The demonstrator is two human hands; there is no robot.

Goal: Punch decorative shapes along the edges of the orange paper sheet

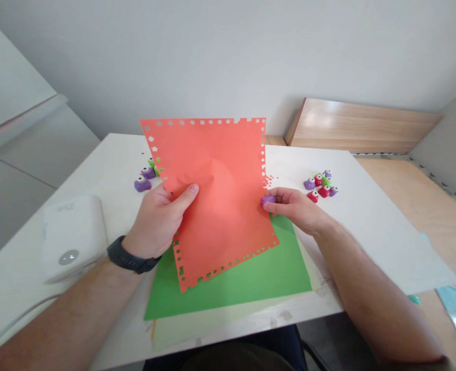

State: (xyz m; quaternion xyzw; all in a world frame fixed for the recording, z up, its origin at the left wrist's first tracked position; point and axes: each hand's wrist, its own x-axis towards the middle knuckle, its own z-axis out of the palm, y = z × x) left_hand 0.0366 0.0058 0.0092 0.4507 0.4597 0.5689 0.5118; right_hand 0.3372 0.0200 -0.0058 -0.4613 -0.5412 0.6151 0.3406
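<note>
An orange paper sheet (pixel 228 216) is held up over the table, small shapes such as stars punched along its borders. My left hand (pixel 162 216) grips its left side, thumb on the front and fingers hidden behind. At the right edge of the sheet, my right hand (pixel 291 206) pinches a small purple craft punch (pixel 267 200) set against the paper. Tiny orange cut-outs (pixel 270 180) lie on the table just beyond that hand. Beneath the orange sheet is a green paper sheet (pixel 235 283), resting on paler paper.
Several purple, red and green punches (pixel 322 185) cluster at the right; more purple and green punches (pixel 146 178) sit at the left, partly behind the sheet. A white device (pixel 73 237) with a cable occupies the left of the white table (pixel 351 216). A wooden board (pixel 362 123) stands behind.
</note>
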